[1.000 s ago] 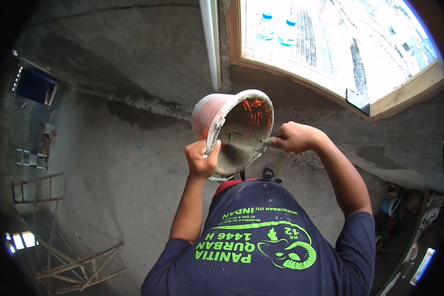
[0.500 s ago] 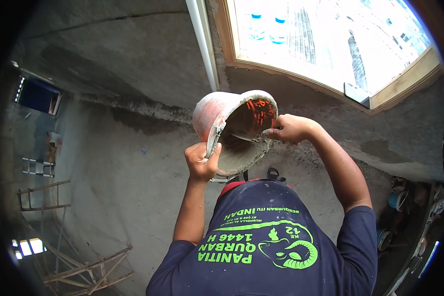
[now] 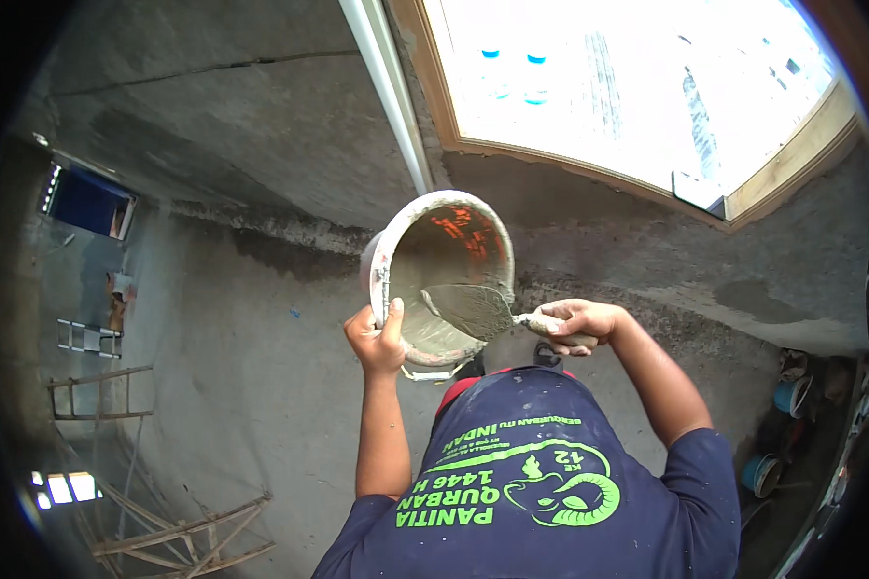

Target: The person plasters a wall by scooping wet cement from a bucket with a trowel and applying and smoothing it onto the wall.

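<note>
My left hand (image 3: 377,338) grips the near-left side of a mortar-smeared bucket (image 3: 415,253), with the thumb over the rim. The bucket is held off the floor, its mouth facing me, and orange shows through the grey coating on its inner wall. Its wire handle (image 3: 434,372) hangs below the rim. My right hand (image 3: 579,324) is closed round the handle of a trowel (image 3: 471,311). Wet grey mortar covers the trowel's blade, which lies across the right part of the bucket's mouth. Some mortar shows low inside the bucket.
Ahead stands a rendered wall with a white pipe (image 3: 388,87) and a wood-framed window opening (image 3: 589,174). Two bottles (image 3: 536,82) and a dark flat object (image 3: 697,193) are at the opening. Wooden trestles (image 3: 179,540) lie at left; several buckets (image 3: 761,475) stand at right.
The bucket has turned so its mouth faces me more fully. My right hand has moved right and down from the rim, and the trowel blade now shows.
</note>
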